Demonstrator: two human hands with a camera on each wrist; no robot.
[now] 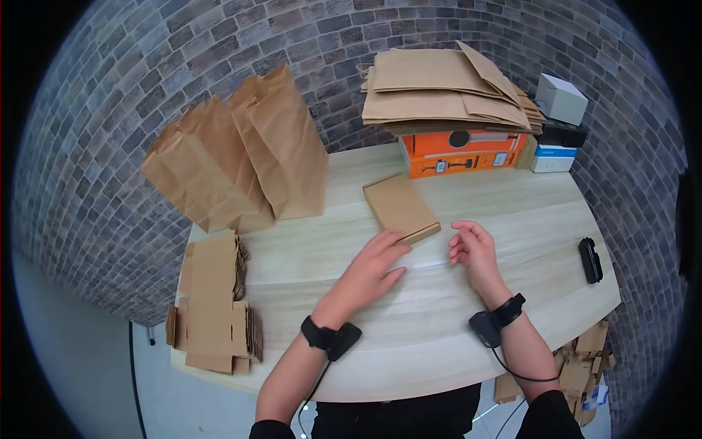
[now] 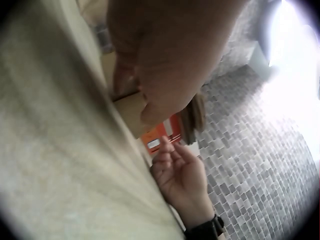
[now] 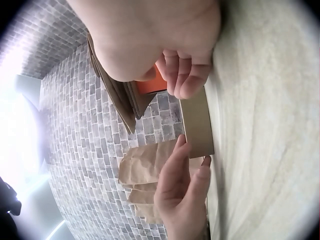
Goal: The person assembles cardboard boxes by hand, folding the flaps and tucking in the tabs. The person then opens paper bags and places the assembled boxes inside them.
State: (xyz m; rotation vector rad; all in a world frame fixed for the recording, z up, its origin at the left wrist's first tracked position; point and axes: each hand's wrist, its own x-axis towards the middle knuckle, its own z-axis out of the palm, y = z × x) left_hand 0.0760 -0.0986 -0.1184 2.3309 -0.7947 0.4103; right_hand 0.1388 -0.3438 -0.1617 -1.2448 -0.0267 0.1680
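A small flat brown cardboard box (image 1: 401,207), folded closed, lies at an angle near the middle of the table. My left hand (image 1: 367,272) is at its near left corner, fingers extended over the edge and thumb held apart. In the right wrist view the left fingertips (image 3: 181,145) are right at the end of the box (image 3: 197,122). My right hand (image 1: 475,256) hovers just right of the box, fingers loosely bent with nothing between them. The left wrist view shows its palm (image 2: 181,177) turned inward.
Two upright brown paper bags (image 1: 281,146) stand at the back left. Flattened cardboard boxes (image 1: 212,300) are stacked at the left edge. Folded paper bags (image 1: 439,80) lie on an orange box (image 1: 468,161) at the back, beside small boxes (image 1: 559,102). A black object (image 1: 590,260) lies at right.
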